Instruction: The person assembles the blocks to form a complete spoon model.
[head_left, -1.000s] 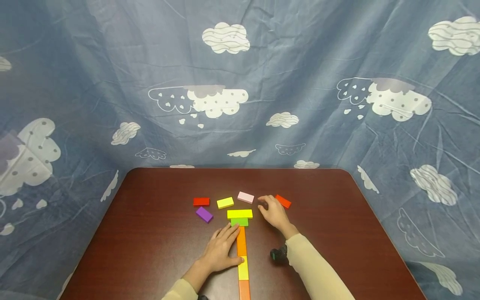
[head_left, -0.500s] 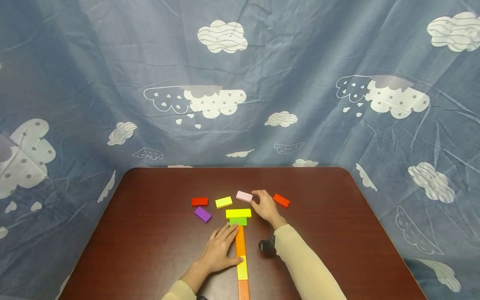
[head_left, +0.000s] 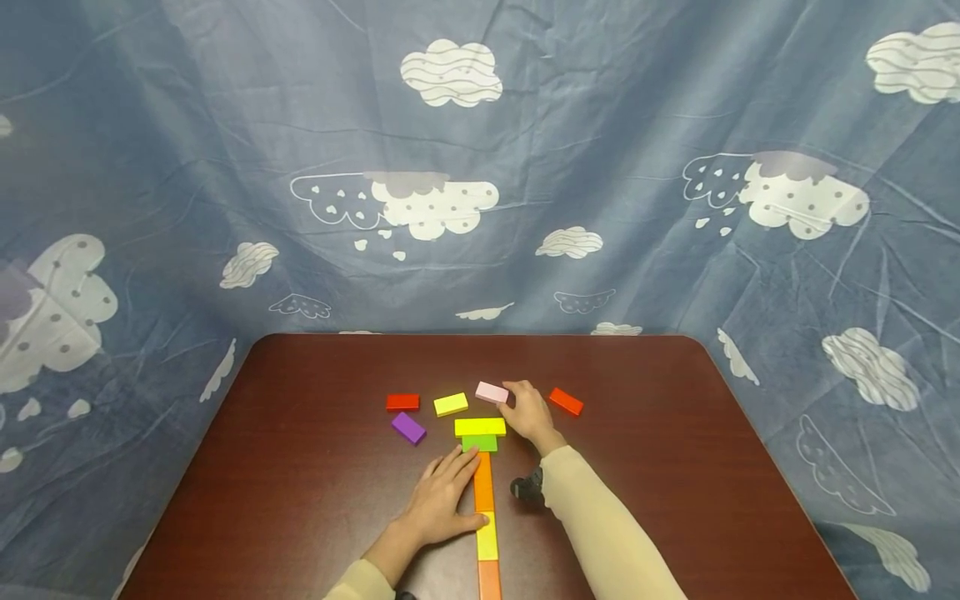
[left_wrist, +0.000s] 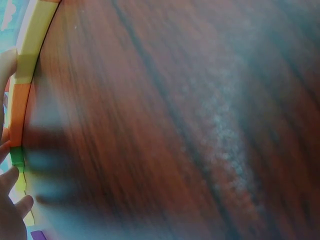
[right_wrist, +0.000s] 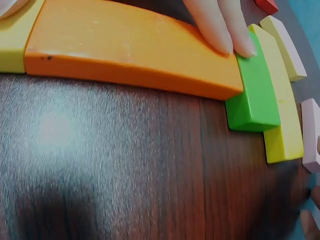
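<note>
Now: Right Hand Pinches the Pink Block, Left Hand on the Row

The left hand (head_left: pixel 438 502) lies with its fingers extended, its thumb on a yellow block (head_left: pixel 487 542) and two fingertips at the seam between an orange block (head_left: pixel 483 483) and the green block (head_left: pixel 483 443). Just beyond those fingertips, a long yellow block (head_left: pixel 480 427) lies crosswise against the green one.

The right hand (head_left: pixel 527 414) has its thumb and forefinger at either side of the pink block (head_left: pixel 492 392) (the right wrist view cuts off most of this grip). The block lies on the table (head_left: pixel 637 467), just left of that hand. A red block (head_left: pixel 566 402) sits to that hand's right; a purple block (head_left: pixel 408 428) lies beyond the left hand, off to its left.
</note>
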